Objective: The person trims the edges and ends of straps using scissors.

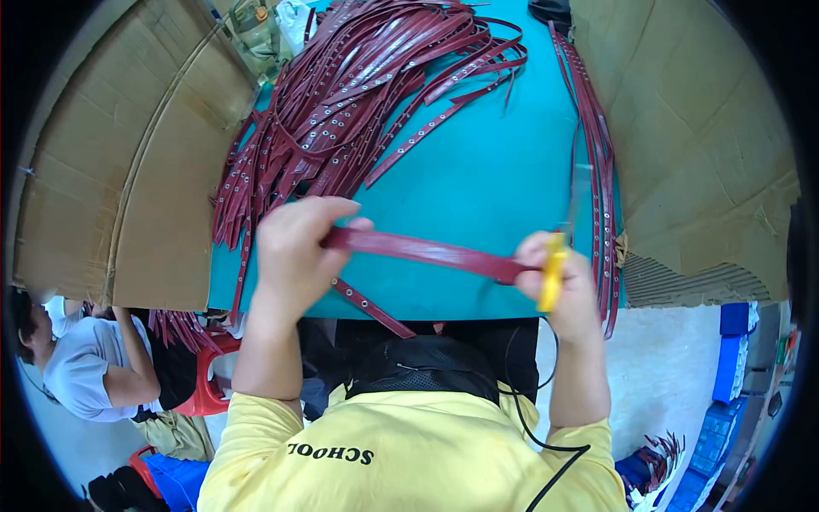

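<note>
A dark red strap is stretched between my two hands above the front of the teal table. My left hand is closed on its left part, and a strap end with metal eyelets hangs below that hand. At the other end, my right hand pinches the strap and also holds a yellow-handled tool, whose narrow blade points away from me. The tool and right hand are slightly blurred.
A large pile of red eyeleted straps covers the table's back left. More straps lie along the right edge. Cardboard walls flank both sides. A person in a grey shirt sits at the left, by a red stool.
</note>
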Tool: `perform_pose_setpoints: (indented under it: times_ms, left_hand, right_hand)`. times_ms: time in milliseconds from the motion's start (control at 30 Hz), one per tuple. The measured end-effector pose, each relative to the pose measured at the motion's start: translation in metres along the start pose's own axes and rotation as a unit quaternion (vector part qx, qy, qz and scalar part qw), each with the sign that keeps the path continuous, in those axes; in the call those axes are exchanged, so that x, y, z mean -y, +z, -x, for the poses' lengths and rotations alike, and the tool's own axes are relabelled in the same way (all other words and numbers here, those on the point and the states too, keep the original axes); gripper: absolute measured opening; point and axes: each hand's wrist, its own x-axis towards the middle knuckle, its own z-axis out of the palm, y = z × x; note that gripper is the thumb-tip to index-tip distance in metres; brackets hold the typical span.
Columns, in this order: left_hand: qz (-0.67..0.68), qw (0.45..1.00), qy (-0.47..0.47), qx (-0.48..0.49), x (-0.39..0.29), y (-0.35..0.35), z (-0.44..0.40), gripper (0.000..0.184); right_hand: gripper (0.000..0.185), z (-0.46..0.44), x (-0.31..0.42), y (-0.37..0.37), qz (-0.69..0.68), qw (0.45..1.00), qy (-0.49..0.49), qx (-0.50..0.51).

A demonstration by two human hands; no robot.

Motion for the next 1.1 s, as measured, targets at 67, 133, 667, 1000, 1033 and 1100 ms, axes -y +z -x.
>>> perform_pose_setpoints:
  times_ms: [67,133,667,1000,1033,1100]
  left_hand:
    - [0.064,0.991,-0.097,-0.072,0.022,-0.010,0.005,0.020]
    - [0.058,0.987,-0.115,-0.101,0.027,-0.022,0.005,0.020]
    - [-0.080,0.985,0.041,-0.145,0.042,-0.038,-0.001,0.021]
    - [-0.087,0.981,-0.011,-0.173,0.056,-0.043,0.006,0.023]
    - [-0.086,0.981,-0.023,-0.174,0.055,-0.043,0.007,0.023]
    - [-0.077,0.981,-0.016,-0.178,0.053,-0.041,0.006,0.023]
  right_hand:
    - [0.026,0.011,-0.004,-0.038,-0.037,0.997,0.031,-0.059]
    - [0.035,0.024,-0.012,-0.071,-0.044,0.992,0.048,-0.108]
    - [0.016,0.067,-0.014,-0.135,0.305,0.924,0.039,-0.229]
    - [0.016,0.061,-0.008,-0.126,0.527,0.802,0.063,-0.274]
    - [0.016,0.060,-0.011,-0.128,0.549,0.786,0.077,-0.275]
    - [0.018,0.056,-0.010,-0.123,0.622,0.734,0.067,-0.264]
